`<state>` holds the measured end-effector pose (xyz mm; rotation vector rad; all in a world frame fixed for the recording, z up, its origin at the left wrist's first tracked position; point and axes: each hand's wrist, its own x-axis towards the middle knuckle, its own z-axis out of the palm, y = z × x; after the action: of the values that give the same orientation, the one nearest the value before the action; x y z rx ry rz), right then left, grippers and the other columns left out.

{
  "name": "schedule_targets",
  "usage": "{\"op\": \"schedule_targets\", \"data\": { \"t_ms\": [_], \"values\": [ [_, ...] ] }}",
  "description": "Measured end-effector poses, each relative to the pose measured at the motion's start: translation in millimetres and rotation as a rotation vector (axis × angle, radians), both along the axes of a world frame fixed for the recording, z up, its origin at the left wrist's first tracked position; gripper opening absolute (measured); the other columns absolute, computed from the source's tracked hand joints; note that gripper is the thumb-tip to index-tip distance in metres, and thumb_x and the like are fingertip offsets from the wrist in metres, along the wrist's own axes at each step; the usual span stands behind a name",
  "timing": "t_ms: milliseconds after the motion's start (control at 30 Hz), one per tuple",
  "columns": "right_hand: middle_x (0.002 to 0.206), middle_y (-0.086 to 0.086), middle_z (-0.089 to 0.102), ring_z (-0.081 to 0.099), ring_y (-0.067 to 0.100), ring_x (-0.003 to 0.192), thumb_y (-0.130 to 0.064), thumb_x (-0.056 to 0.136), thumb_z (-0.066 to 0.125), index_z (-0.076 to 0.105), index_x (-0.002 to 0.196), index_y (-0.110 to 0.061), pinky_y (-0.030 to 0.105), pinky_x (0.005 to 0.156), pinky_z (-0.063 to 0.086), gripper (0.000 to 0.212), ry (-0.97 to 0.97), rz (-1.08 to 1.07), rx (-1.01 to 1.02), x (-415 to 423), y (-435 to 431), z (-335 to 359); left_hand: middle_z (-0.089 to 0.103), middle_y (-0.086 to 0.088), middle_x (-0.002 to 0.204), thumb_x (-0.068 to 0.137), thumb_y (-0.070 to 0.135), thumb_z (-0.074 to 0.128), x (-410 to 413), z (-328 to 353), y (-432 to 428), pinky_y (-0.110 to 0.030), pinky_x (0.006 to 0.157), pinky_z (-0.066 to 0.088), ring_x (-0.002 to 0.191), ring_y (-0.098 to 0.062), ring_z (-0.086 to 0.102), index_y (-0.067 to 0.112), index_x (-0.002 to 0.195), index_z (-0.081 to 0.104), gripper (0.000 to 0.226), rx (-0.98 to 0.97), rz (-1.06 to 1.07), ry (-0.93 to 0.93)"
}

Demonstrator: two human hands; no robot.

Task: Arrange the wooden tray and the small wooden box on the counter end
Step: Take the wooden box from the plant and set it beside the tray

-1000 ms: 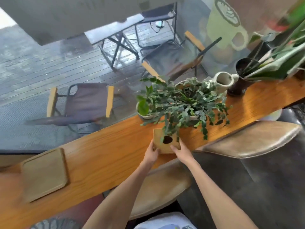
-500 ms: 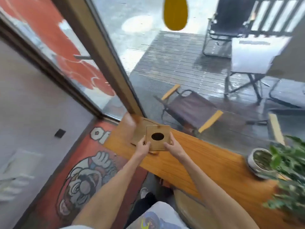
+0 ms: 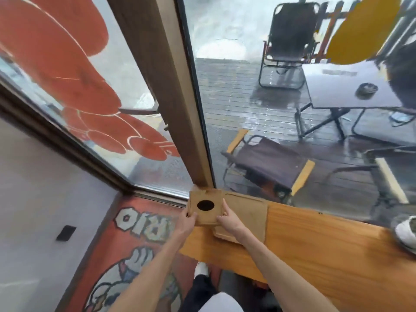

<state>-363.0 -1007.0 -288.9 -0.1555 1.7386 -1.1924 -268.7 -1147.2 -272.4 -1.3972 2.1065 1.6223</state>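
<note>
Now the left hand [image 3: 188,221] and right hand [image 3: 229,220] clasp the small wooden box [image 3: 205,207]; best lowered level, flush beside the wooden tray [image 3: 246,215] on the bench [image 3: 326,248].

Below my arms, on the red painted panel [image 3: 144,244] that covers the wall under the window, I can read big pale block letters outlined in dark, seen upside-down or mirrored from where I stand: they look like "ORIO", with the start of the word cut off by the counter [image 3: 315,248]. A cartoon figure is painted under them. I find no other readable writing, label or number anywhere.
</note>
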Motion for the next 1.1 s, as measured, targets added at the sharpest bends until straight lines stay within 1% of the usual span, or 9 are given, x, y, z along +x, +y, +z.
{"op": "schedule_targets", "data": {
  "t_ms": [100,167,233,367,467,533,667,867,1100],
  "values": [
    [0.119,-0.022,0.056,0.055,-0.01,0.093,-0.006,0.092,0.053,0.014,0.16,-0.03,0.006,0.079,0.046,0.082,-0.024,-0.085,0.027,-0.9,-30.5,-18.1,0.063,-0.011,0.134,0.098,0.007,0.05,-6.2,-20.9,-34.1,-0.048,0.108,0.047,0.124,-0.029,0.058,0.008,0.14,0.052,0.043,0.054,-0.063,0.0],
    [0.114,-0.026,0.057,0.06,-0.001,0.105,-0.003,0.09,0.053,0.015,0.16,-0.031,0.02,0.096,0.05,0.085,-0.056,-0.124,0.017,1.7,-45.1,-23.9,0.065,-0.013,0.13,0.097,0.005,0.051,-8.2,-28.9,-51.8,-0.049,0.106,0.049,0.121,-0.03,0.06,0.006,0.138,0.054,0.041,0.065,-0.086,-0.008],
    [0.121,-0.015,0.061,0.061,0.014,0.119,0.0,0.089,0.053,0.014,0.16,-0.033,0.037,0.109,0.049,0.087,-0.071,-0.17,0.014,4.1,-60.7,-34.6,0.066,-0.014,0.127,0.097,0.004,0.051,-14.3,-40.3,-71.8,-0.046,0.101,0.052,0.119,-0.032,0.061,0.005,0.136,0.056,0.039,0.077,-0.105,0.014],
    [0.129,-0.012,0.056,0.056,0.017,0.125,-0.003,0.091,0.052,0.011,0.16,-0.036,0.034,0.11,0.047,0.087,-0.123,-0.228,0.054,-2.6,-82.4,-50.0,0.069,-0.008,0.123,0.098,0.007,0.051,-27.5,-57.9,-99.9,-0.017,0.077,0.055,0.109,-0.022,0.064,0.01,0.133,0.059,0.036,0.097,-0.139,0.022],
    [0.146,-0.01,0.05,0.053,0.017,0.13,-0.008,0.092,0.054,0.008,0.16,-0.036,0.037,0.114,0.044,0.087,-0.132,-0.271,0.091,-9.0,-91.2,-56.5,0.065,-0.004,0.133,0.099,0.013,0.051,-39.3,-63.0,-111.3,-0.041,0.104,0.051,0.125,-0.024,0.059,0.018,0.144,0.051,0.045,0.146,-0.183,0.006],
    [0.152,-0.006,0.047,0.054,0.019,0.13,-0.009,0.091,0.055,0.007,0.161,-0.034,0.04,0.115,0.043,0.088,-0.142,-0.305,0.112,-12.4,-94.5,-60.5,0.062,-0.003,0.137,0.1,0.013,0.05,-46.4,-66.4,-114.9,-0.042,0.11,0.046,0.127,-0.023,0.056,0.021,0.148,0.046,0.049,0.166,-0.198,-0.014],
    [0.152,-0.007,0.046,0.053,0.017,0.13,-0.009,0.091,0.057,0.007,0.161,-0.031,0.039,0.115,0.042,0.089,-0.143,-0.312,0.149,-16.2,-97.6,-67.0,0.061,-0.004,0.137,0.099,0.006,0.049,-52.0,-71.0,-116.4,-0.026,0.095,0.048,0.12,-0.017,0.056,0.019,0.15,0.044,0.052,0.203,-0.196,-0.006],
    [0.158,-0.004,0.04,0.048,0.016,0.134,-0.011,0.092,0.057,0.004,0.161,-0.029,0.037,0.116,0.04,0.089,-0.119,-0.316,0.173,-19.2,-102.4,-70.7,0.06,-0.004,0.14,0.099,0.005,0.05,-56.8,-81.4,-123.0,-0.042,0.11,0.047,0.131,-0.025,0.054,0.018,0.148,0.046,0.051,0.223,-0.218,0.005],
    [0.154,-0.003,0.043,0.049,0.014,0.127,-0.012,0.095,0.056,0.004,0.161,-0.031,0.029,0.106,0.042,0.087,-0.108,-0.333,0.188,-21.8,-104.5,-71.3,0.06,-0.001,0.139,0.1,0.009,0.05,-55.8,-86.0,-123.9,-0.032,0.104,0.049,0.127,-0.02,0.055,0.021,0.148,0.044,0.05,0.245,-0.242,0.032]
  ]
}}
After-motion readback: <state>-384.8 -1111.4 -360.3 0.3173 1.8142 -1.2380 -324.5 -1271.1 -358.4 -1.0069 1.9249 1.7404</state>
